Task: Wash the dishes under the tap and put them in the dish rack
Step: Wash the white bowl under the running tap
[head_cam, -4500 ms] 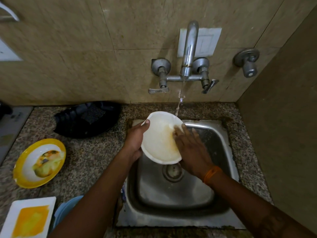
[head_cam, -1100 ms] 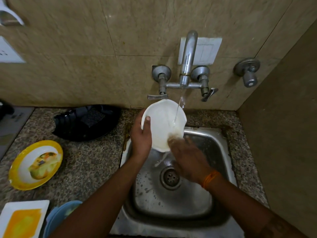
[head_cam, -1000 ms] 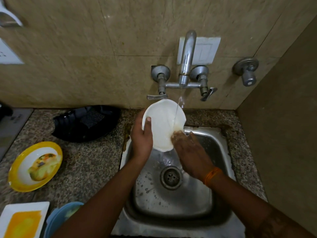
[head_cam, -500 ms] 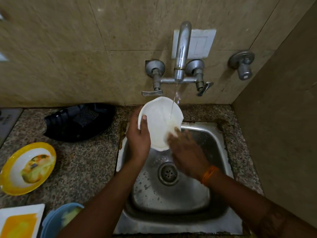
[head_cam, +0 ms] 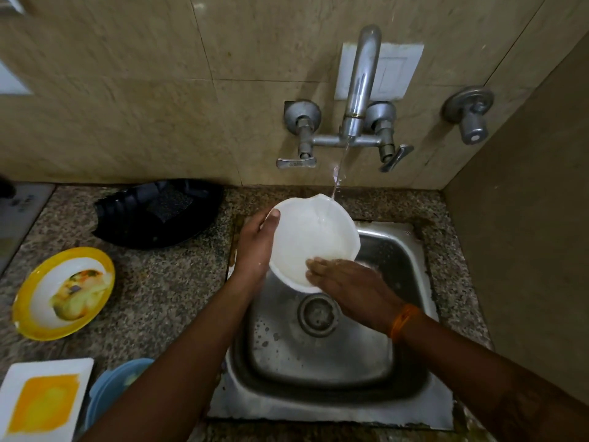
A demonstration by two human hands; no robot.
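A white plate [head_cam: 310,237] is tilted over the steel sink [head_cam: 322,362], its top edge under the thin stream from the wall tap [head_cam: 360,90]. My left hand [head_cam: 256,247] grips the plate's left rim, thumb on the face. My right hand [head_cam: 350,288] lies with straight fingers flat across the plate's lower part. The black dish rack [head_cam: 159,215] sits on the counter left of the sink, against the wall.
On the granite counter [head_cam: 165,291] at left lie a yellow-rimmed plate [head_cam: 63,293] with food residue, a white square plate [head_cam: 41,400] stained orange, and a blue bowl [head_cam: 111,387]. A side wall [head_cam: 526,250] closes the right. A second valve [head_cam: 470,113] is on the wall.
The plate stays under the stream in my left hand. My right hand has slid from the plate's lower right across its lower face.
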